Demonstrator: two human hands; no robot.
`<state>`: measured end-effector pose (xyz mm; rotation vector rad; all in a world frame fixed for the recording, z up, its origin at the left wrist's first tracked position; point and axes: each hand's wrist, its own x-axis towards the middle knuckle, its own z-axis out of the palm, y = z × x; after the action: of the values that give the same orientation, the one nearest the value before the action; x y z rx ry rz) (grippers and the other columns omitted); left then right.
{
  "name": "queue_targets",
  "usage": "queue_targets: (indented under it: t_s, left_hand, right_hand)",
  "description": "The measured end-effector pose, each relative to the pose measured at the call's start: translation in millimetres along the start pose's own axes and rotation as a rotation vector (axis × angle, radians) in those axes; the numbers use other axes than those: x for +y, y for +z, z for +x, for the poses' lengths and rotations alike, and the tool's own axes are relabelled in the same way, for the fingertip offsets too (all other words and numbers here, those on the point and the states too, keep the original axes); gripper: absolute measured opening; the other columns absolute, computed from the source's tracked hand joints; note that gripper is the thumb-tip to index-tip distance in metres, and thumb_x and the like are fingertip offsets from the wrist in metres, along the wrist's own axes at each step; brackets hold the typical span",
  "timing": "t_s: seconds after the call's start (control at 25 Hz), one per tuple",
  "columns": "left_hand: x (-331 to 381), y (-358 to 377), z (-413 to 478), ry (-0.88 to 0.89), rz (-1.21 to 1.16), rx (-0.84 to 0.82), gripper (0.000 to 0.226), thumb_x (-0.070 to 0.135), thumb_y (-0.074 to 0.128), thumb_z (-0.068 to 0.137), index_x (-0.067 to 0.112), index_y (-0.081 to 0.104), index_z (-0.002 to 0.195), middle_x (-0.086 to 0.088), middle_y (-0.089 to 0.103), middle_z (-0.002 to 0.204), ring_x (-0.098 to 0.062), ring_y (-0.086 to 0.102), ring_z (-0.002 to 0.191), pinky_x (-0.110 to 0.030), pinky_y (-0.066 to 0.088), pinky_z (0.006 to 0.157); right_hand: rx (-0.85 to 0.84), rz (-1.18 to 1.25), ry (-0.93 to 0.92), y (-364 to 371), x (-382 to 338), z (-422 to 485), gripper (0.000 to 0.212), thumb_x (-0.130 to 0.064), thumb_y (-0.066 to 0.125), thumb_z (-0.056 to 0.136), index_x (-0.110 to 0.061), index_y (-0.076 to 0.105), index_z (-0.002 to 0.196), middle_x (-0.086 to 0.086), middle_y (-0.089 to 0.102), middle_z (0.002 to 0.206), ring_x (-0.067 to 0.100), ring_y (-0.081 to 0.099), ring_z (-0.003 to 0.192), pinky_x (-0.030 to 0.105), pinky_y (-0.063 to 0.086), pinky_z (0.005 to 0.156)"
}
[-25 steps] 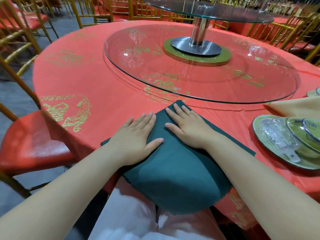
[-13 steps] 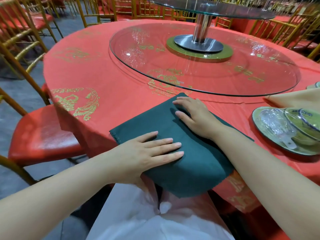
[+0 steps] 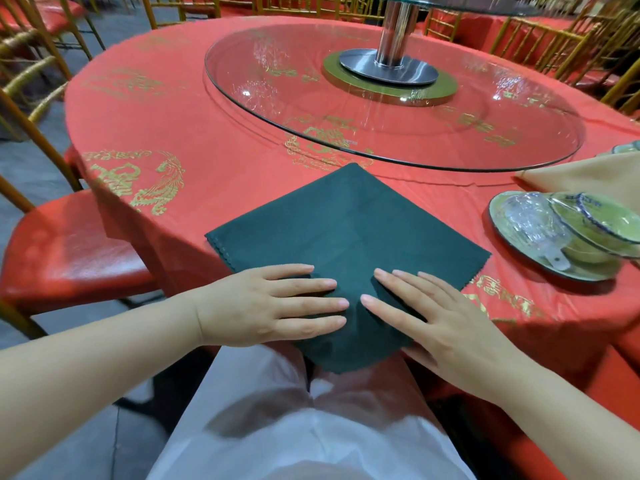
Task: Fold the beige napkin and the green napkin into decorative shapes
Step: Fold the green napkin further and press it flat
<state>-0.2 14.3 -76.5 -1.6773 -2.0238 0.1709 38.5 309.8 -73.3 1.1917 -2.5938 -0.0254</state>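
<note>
The green napkin lies spread like a diamond on the red tablecloth, its near corner hanging over the table's front edge. My left hand rests flat on the napkin's near left part, fingers pointing right. My right hand lies flat on its near right part, fingers pointing left. The fingertips of both hands almost meet over the napkin's middle crease. Neither hand grips the cloth. The beige napkin lies at the right edge of the view, partly cut off.
A large glass turntable on a metal post fills the table's middle. A green plate with a glass spoon and bowls stands at the right, below the beige napkin. A red chair stands at the left; gold chairs ring the table.
Both hands slid toward me along the green napkin, from its far part to its near corner. The napkin now lies flatter and further onto the table.
</note>
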Motion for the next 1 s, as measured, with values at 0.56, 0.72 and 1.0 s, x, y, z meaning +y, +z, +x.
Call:
queue_targets:
  t_s: [0.56,0.72,1.0]
  left_hand:
    - [-9.2,-32.9,20.0,-0.725,-0.686,0.195,0.038,0.033,0.040,0.086,0.004,0.063,0.079,0.004,0.060,0.061,-0.007,0.051,0.057,-0.026,0.044,0.057]
    - [-44.0,-52.0,49.8,-1.043,-0.837,0.242,0.020,0.022,0.054,0.092,0.022,0.056,0.072,0.018,0.049,0.056,0.009,0.047,0.052,-0.013,0.034,0.051]
    - [-110.1,-9.3,72.8,-1.191,-0.597,-0.229,0.030,0.034,0.053,0.091,0.014,0.049,0.068,-0.003,0.055,0.073,-0.024,0.050,0.074,-0.029,0.032,0.063]
  right_hand:
    - [0.366,0.737,0.274,-27.8,3.4,22.9,0.010,-0.028,0.059,0.076,-0.026,0.065,0.084,-0.023,0.067,0.082,-0.004,0.061,0.079,0.014,0.045,0.076]
    - [0.295,0.885,0.609,-59.8,21.4,69.1,0.026,-0.025,0.070,0.079,-0.016,0.057,0.059,-0.014,0.046,0.049,-0.003,0.039,0.048,0.014,0.032,0.048]
    - [-0.181,0.453,0.845,-43.4,66.7,129.8,0.029,-0.041,0.063,0.083,-0.013,0.062,0.075,0.006,0.063,0.075,0.025,0.058,0.072,0.029,0.036,0.055]
